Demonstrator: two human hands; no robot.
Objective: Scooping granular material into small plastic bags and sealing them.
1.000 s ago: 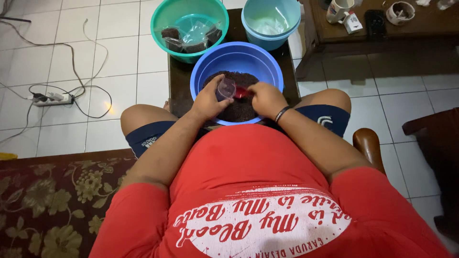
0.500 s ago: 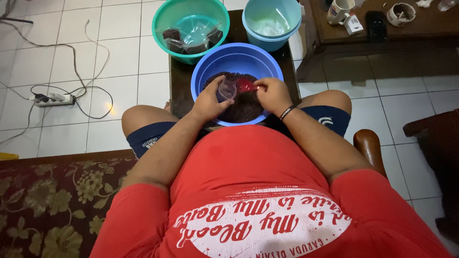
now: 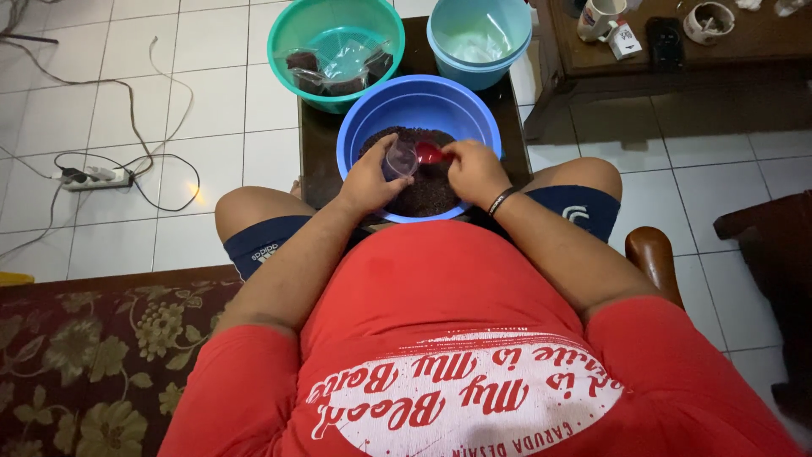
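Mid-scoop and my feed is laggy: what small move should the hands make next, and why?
Probably tip the red scoop into the clear bag. The right hand holds it right at the bag's mouth, which the left hand keeps open over the blue bowl.

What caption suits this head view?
Left hand holds a clear bag while right hand tips a red scoop over the blue bowl.

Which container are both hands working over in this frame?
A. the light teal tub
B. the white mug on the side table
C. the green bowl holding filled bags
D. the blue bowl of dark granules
D: the left hand, holding a small clear bag, and the right hand, holding a red scoop, both sit over the blue bowl of dark granules.
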